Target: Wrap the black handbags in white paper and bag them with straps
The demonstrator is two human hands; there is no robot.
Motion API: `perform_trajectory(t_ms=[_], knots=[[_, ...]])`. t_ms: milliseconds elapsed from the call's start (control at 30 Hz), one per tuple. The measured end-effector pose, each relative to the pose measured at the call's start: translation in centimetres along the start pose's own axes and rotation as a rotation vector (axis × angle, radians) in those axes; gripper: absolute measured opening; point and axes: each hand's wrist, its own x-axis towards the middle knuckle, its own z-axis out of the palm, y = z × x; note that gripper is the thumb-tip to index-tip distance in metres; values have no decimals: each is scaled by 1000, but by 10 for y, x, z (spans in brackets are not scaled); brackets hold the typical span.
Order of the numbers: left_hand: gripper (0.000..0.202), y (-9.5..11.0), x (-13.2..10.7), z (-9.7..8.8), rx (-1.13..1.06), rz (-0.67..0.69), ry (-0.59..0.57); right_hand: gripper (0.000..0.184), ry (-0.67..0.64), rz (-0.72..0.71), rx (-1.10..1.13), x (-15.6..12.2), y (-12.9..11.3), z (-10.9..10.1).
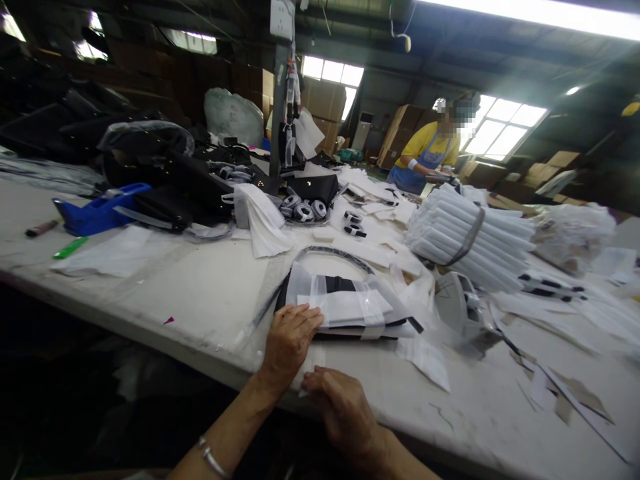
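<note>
A black handbag (340, 285) lies on the worktable in front of me, partly covered with white paper sheets and translucent tape. Its wrapped handle (345, 252) arches away from me. My left hand (290, 337) rests on the bag's near left corner, fingers stretched out flat over the white wrapping. Closer to the table's front edge is my right hand (345, 407), its fingers curled and pressed together. A bit of pale material shows by those fingertips, but what they hold is hidden.
A blue tape dispenser (100, 208) and a green cutter (71, 248) lie at the left. Black bags (165, 180) are heaped behind them. A strapped white bundle (465, 233) and a tape dispenser (457, 303) stand right. Across the table, a person in yellow (427, 150) works.
</note>
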Motion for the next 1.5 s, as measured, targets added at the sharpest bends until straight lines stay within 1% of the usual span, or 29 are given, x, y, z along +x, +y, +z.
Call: perform_trajectory(t_ms=[133, 233, 333, 400, 467, 567, 600, 667, 767, 800, 933, 1133, 1300, 1400, 1500], knots=[[22, 1, 1, -2, 34, 12, -7, 22, -26, 53, 8, -1, -8, -2], [24, 2, 1, -1, 61, 33, -12, 21, -13, 49, 51, 10, -11, -13], [24, 2, -1, 0, 89, 55, -8, 17, 30, 50, 36, 32, -6, -29], [25, 2, -3, -3, 91, 78, -14, 16, 56, 67, 5, 52, 1, -40], [28, 3, -4, -10, 55, 80, -59, 14, 54, 91, -14, 72, 10, -49], [29, 6, -4, -21, -29, -12, -173, 11, 21, 147, -40, 96, 25, -57], [29, 7, -3, -23, -43, -53, -186, 10, 2, 172, -47, 102, 29, -59], [26, 11, -1, -22, -37, -112, -144, 8, -38, 228, -54, 112, 37, -60], [8, 15, 4, -11, 29, -180, -37, 7, -83, 300, -40, 120, 44, -60], [5, 16, 6, -7, 58, -205, -13, 7, -93, 315, -31, 122, 46, -59], [19, 18, 14, 3, 175, -264, 38, 11, -117, 346, 26, 128, 52, -57], [14, 15, 19, 5, 235, -305, 54, 13, -162, 360, -9, 131, 65, -50], [13, 13, 20, 3, 263, -273, 46, 13, -222, 394, -35, 132, 70, -45], [14, 18, 18, -1, 276, -174, 6, 13, -221, 395, -42, 131, 70, -44], [18, 28, 13, -3, 270, -39, 4, 14, -218, 401, -20, 131, 70, -44]])
